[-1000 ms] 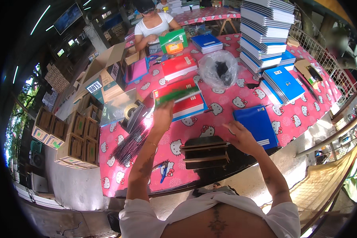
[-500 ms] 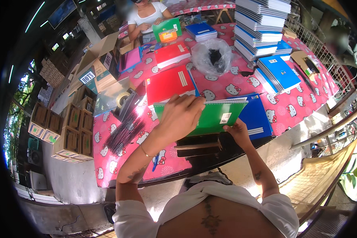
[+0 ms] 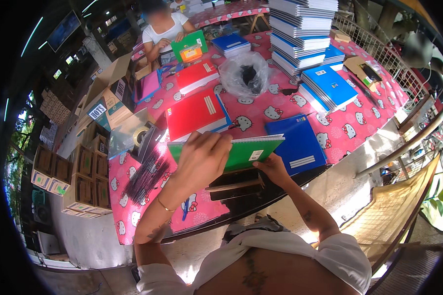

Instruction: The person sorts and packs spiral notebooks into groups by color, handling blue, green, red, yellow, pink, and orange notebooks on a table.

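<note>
Holds one green notebook (image 3: pixel 253 151), tilted up with a cover facing the near side, by one dark wooden stand (image 3: pixel 237 187) at the front of the pink table (image 3: pixel 275 102). Curls the left hand (image 3: pixel 203 158) tightly over the top edge; pinches the lower right corner with the right hand (image 3: pixel 273 169), nearly closed. Has two red notebook stacks (image 3: pixel 196 115) beyond — one near, one farther off — plus one blue notebook (image 3: pixel 299 145) to the right, one tape roll (image 3: pixel 140 135) and one clear plastic bag (image 3: pixel 231 76).
</note>
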The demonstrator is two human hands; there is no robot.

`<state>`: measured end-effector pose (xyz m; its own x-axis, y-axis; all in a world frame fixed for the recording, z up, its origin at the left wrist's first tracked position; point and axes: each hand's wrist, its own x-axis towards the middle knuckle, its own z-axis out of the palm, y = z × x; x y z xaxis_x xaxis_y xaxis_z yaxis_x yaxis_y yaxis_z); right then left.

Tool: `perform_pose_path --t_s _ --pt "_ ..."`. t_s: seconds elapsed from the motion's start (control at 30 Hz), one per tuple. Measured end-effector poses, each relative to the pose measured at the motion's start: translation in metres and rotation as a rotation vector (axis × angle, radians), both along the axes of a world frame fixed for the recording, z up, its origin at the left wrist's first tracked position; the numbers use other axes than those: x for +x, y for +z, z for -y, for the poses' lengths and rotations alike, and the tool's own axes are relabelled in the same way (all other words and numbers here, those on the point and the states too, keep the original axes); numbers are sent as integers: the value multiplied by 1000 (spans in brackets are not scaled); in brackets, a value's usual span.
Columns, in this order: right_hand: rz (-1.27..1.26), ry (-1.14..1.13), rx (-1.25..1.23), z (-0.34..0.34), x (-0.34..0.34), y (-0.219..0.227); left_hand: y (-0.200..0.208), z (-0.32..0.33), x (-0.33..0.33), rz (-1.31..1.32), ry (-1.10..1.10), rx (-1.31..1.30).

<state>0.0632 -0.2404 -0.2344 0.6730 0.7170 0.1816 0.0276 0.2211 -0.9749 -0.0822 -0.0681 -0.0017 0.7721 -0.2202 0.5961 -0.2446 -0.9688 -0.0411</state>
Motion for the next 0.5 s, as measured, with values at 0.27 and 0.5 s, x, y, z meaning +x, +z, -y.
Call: perform_pose_path --t_s 0.27,0.5 --pt "129 -3 -76 2 -20 4 -102 -13 -45 -123 234 -57" --pt "83 -52 2 -29 -36 -33 -214 -14 -92 492 487 -1493"
